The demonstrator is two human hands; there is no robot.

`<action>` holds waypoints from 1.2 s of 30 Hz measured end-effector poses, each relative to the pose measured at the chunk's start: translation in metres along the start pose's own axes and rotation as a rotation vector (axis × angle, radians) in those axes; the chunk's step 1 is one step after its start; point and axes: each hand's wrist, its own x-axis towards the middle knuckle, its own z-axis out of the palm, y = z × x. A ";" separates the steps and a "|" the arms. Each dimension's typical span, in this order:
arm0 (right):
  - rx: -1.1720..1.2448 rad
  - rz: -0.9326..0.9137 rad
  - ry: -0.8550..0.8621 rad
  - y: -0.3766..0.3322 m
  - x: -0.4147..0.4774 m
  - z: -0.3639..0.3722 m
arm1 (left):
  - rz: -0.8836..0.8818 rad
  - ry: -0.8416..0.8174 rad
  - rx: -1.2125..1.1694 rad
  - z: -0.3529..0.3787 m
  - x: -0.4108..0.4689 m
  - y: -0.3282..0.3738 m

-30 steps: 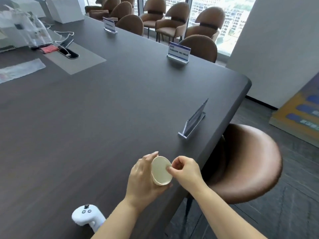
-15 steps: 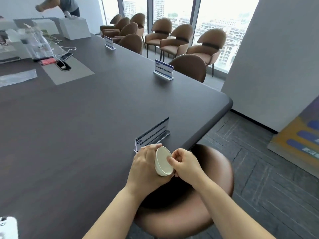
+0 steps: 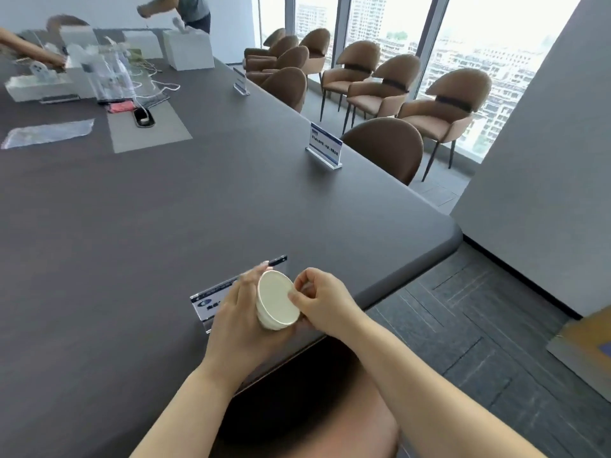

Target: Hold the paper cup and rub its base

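I have the small white paper cup (image 3: 277,300) held on its side over the near edge of the long dark grey conference table (image 3: 165,209), its round base turned toward the camera. My left hand (image 3: 243,320) wraps the cup's body from the left, fingers curled round the far side and thumb underneath. My right hand (image 3: 325,300) is closed into a loose pinch, thumb and forefinger meeting on the right edge of the base rim.

Compared with a second ago, the grip on the cup is much the same; what has changed is the view. My head has lifted and turned, and the white handheld controller that sat on the table at the near left is out of view. The clear acrylic name-card stand (image 3: 231,292), earlier off to the right of my hands, now sits directly behind my left hand, partly covered by it. The brown upholstered chair (image 3: 314,408) is now under my forearms rather than to the right. I judge that the cup work itself has not advanced; both hands are simply carrying it along the table's edge.

At the far left, another person's arm (image 3: 29,47) reaches among white boxes (image 3: 188,49) and cables.
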 end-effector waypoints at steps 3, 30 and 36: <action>0.037 -0.055 -0.023 -0.013 0.036 -0.021 | 0.002 0.050 0.061 0.012 0.043 0.000; -0.303 -0.127 -0.666 0.044 0.320 0.029 | -0.664 0.837 0.340 0.068 0.156 -0.014; -0.258 -0.102 -0.758 0.055 0.327 0.035 | -0.738 0.886 0.346 0.085 0.151 -0.005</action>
